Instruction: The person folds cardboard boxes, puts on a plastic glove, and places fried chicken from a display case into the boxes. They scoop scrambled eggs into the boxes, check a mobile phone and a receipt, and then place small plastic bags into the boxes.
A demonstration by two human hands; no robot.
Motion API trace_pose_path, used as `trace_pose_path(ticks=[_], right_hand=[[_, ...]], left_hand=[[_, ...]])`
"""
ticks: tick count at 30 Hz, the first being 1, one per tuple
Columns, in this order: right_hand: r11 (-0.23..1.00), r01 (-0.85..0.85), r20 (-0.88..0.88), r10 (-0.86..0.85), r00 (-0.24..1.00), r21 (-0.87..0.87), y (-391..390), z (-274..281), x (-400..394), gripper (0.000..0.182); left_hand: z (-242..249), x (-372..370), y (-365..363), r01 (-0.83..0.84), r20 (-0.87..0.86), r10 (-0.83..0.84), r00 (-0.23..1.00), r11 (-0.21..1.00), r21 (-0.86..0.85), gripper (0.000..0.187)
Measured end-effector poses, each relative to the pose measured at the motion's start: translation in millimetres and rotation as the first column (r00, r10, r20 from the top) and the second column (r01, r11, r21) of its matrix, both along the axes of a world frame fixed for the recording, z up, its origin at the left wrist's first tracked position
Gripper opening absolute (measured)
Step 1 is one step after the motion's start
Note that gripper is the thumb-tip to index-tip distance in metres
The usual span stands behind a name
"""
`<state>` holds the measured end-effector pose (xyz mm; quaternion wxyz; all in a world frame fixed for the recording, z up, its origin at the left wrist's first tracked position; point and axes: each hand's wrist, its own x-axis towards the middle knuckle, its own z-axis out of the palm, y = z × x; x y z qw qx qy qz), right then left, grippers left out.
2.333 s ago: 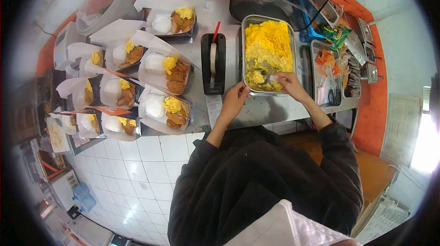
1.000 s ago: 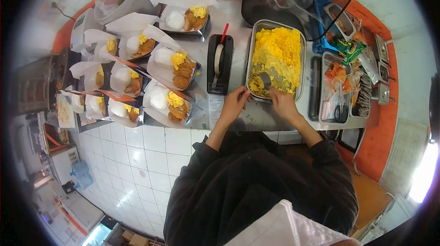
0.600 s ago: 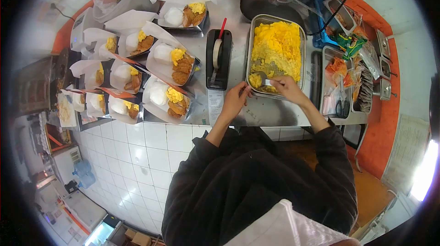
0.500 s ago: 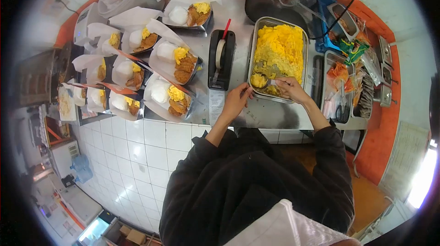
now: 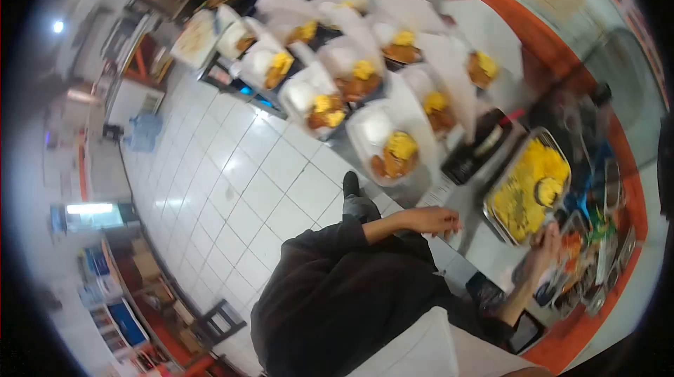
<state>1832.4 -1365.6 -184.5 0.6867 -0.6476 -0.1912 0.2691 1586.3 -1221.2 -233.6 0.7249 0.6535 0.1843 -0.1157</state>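
At tray (image 5: pixel 495 219) | right hand (image 5: pixel 546 247) withdrawn | view swung left

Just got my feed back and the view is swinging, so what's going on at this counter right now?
A person in a dark top stands at a steel counter. The left hand rests near the counter's edge, holding nothing visible. The right hand is beside the metal tray of yellow scrambled egg; blur hides any utensil. Open meal boxes with rice, egg and fried pieces line the counter beyond a black tape dispenser.
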Motion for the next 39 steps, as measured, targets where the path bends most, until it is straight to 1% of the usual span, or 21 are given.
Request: trace_pose_path(ticks=[3,6,9,11,12,13,15,17,18,19,20,21,23,26,31,33,34,36,37,38,39], right_hand=[[0.948,-0.308,0.018,0.308,0.951,0.082,61.7,72.8,-59.2,0.030],[0.899,-0.422,-0.031,0.428,0.903,0.121,140.3,99.9,-147.7,0.033],[0.720,-0.658,-0.295,0.693,0.659,0.220,238.3,108.3,-263.2,0.034],[0.545,-0.741,-0.432,0.820,0.375,0.392,302.7,79.1,-336.8,0.035],[0.472,-0.754,-0.482,0.844,0.237,0.457,335.4,62.1,-373.3,0.035],[0.510,-0.695,-0.585,0.795,0.158,0.506,366.3,41.2,-410.4,0.032],[0.497,-0.704,-0.544,0.818,0.185,0.507,431.8,3.9,-476.6,0.027],[0.406,-0.831,-0.202,0.913,0.354,0.381,496.9,-22.1,-526.9,0.022],[0.404,-0.826,-0.194,0.914,0.355,0.394,529.8,-36.2,-547.1,0.022],[0.490,-0.863,0.371,0.783,0.499,0.125,560.9,-51.1,-565.5,0.019],[0.667,-0.742,0.832,0.451,0.324,-0.073,582.7,-67.1,-581.2,0.017],[0.670,-0.740,0.834,0.441,0.331,-0.060,595.0,-87.2,-591.6,0.017],[0.916,-0.302,0.950,0.192,-0.247,-0.263,606.8,-119.0,-603.1,0.022],[0.904,-0.293,0.945,0.264,-0.193,-0.312,602.2,-113.4,-612.4,0.036],[0.915,-0.314,0.953,0.181,-0.244,-0.254,600.6,-110.4,-596.0,0.042],[0.852,-0.475,0.975,0.188,-0.117,-0.221,602.6,-95.9,-595.7,0.043],[0.674,-0.587,0.852,0.522,-0.051,-0.448,585.7,-50.8,-588.7,0.044],[0.719,-0.589,0.900,0.434,-0.033,-0.368,595.1,-75.5,-587.0,0.046],[0.580,-0.740,0.826,0.561,0.060,-0.341,593.7,-74.1,-577.8,0.047],[0.340,-0.775,0.531,0.847,0.006,-0.533,554.7,34.8,-565.8,0.044],[0.532,-0.841,0.722,0.620,0.308,-0.098,559.1,-4.2,-557.0,0.039]], left_hand=[[26.9,-73.8,23.0,0.048,0.068,-0.042,0.997,0.994,-0.095,0.040],[42.8,-153.5,51.7,-0.085,0.133,0.100,0.986,0.990,-0.110,0.039],[45.4,-236.5,86.7,-0.276,0.173,0.309,0.935,0.942,-0.190,0.039],[30.1,-287.9,100.8,-0.354,0.161,0.395,0.904,0.906,-0.233,0.037],[26.0,-311.3,104.0,-0.529,0.152,0.562,0.813,0.822,-0.211,0.037],[25.1,-334.3,108.3,-0.683,0.146,0.708,0.691,0.706,-0.187,0.037],[32.7,-376.5,111.6,-0.750,0.133,0.758,0.639,0.652,-0.113,0.037],[18.5,-415.0,105.0,-0.863,0.108,0.894,0.435,0.448,-0.233,0.036],[15.9,-431.2,101.7,-0.896,0.085,0.919,0.386,0.395,-0.201,0.037],[12.7,-445.4,97.5,-0.925,0.062,0.940,0.334,0.340,-0.169,0.038],[4.8,-458.2,93.7,-0.943,0.026,0.954,0.298,0.298,-0.148,0.041],[-0.6,-467.7,89.1,-0.943,0.034,0.953,0.301,0.303,-0.138,0.041],[-9.0,-485.4,81.8,-0.978,-0.059,0.988,0.143,0.132,-0.163,0.042],[-14.1,-499.7,76.3,-0.978,-0.112,0.993,0.042,0.018,-0.206,0.043],[-7.7,-504.0,112.8,-0.983,-0.066,0.987,0.150,0.141,-0.119,0.043],[5.3,-500.6,134.0,-0.974,-0.025,0.975,0.219,0.217,-0.063,0.042],[12.9,-496.8,144.8,-0.971,0.008,0.971,0.238,0.238,-0.027,0.042],[18.6,-490.4,154.7,-0.955,0.039,0.954,0.297,0.297,0.008,0.042],[19.8,-486.7,161.3,-0.948,0.051,0.947,0.318,0.316,0.045,0.043],[21.3,-481.7,170.6,-0.932,0.064,0.932,0.358,0.353,0.083,0.043],[18.7,-476.1,177.6,-0.897,0.067,0.896,0.439,0.433,0.087,0.043]])
